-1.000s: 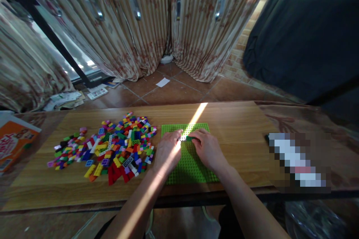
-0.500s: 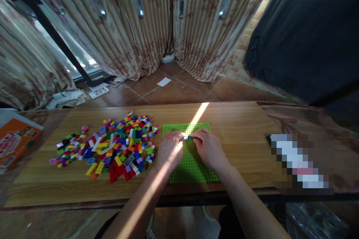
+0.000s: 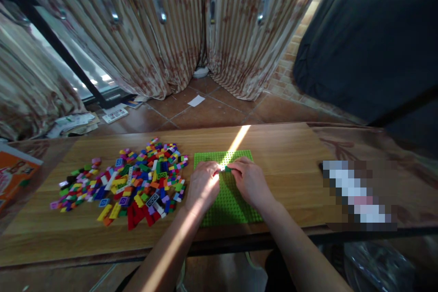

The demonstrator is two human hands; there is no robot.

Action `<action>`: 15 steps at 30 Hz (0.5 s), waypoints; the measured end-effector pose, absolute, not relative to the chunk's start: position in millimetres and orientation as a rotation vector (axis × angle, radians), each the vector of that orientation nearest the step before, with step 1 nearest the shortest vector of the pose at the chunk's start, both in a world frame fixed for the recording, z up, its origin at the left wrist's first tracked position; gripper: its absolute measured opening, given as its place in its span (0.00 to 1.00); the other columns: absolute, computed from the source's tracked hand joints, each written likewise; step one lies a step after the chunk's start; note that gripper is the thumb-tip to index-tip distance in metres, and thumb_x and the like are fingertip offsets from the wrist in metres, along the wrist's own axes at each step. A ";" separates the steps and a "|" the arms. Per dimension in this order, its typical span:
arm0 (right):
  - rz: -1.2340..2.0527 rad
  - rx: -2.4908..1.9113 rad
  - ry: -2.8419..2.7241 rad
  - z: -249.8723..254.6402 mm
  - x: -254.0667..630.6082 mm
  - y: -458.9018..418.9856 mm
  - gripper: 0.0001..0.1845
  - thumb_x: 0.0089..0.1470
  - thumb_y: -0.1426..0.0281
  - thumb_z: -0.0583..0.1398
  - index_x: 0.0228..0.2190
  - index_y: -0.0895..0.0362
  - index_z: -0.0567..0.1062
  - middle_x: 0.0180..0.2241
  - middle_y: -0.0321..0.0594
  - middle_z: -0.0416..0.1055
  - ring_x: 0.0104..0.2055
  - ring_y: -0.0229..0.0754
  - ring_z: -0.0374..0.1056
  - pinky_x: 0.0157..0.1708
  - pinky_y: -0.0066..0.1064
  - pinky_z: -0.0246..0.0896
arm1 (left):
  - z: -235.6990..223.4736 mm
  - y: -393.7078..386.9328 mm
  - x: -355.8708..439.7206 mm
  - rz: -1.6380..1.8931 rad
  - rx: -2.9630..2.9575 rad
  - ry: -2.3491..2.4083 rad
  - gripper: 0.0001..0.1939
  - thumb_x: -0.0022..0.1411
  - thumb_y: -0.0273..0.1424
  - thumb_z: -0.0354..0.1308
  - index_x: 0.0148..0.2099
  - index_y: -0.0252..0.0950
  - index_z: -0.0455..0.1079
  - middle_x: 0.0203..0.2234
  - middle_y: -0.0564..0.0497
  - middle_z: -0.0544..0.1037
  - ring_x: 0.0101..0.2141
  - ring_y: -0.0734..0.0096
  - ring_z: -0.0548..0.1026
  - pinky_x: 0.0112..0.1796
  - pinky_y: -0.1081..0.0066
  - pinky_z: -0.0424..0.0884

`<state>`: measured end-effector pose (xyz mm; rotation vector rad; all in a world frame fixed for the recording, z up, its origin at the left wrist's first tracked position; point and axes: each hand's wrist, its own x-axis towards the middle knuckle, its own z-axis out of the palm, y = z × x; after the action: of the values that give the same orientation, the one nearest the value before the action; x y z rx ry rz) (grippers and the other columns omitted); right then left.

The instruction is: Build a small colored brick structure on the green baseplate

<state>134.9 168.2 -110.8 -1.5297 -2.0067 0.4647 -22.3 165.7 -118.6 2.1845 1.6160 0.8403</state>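
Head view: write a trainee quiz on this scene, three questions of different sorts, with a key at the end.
1. Multiple choice. What colour is the studded baseplate?
A) Blue
B) Bright green
C) Red

2. True or false. The pile of loose bricks lies to the right of the studded baseplate.

3. Fill in the gap. The small green piece is closest to the fingertips of the person's ____ hand.

Key:
1. B, bright green.
2. False; it lies to the left.
3. Right: the right hand has its fingertips at that piece.
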 end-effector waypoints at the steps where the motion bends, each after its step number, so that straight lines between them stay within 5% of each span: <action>1: 0.473 -1.531 -2.005 -110.2 134.5 168.1 0.13 0.53 0.80 0.56 0.32 0.55 0.80 0.35 0.42 0.74 0.39 0.43 0.68 0.41 0.33 0.63 | -117.7 166.1 -22.1 0.838 2.200 1.620 0.12 0.58 0.21 0.52 0.36 0.38 0.75 0.36 0.51 0.80 0.39 0.66 0.75 0.44 0.66 0.71; 15: 0.394 -1.607 -2.096 -100.2 128.0 169.3 0.12 0.56 0.77 0.55 0.35 0.58 0.78 0.34 0.43 0.72 0.40 0.43 0.65 0.40 0.30 0.59 | -114.1 177.1 -28.6 0.825 2.202 1.650 0.12 0.58 0.35 0.52 0.33 0.39 0.76 0.36 0.48 0.81 0.39 0.62 0.77 0.43 0.65 0.73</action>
<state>128.0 169.3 -100.2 -1.6069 -2.0956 0.3942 -28.6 177.1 -114.1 2.2015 1.6501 0.8252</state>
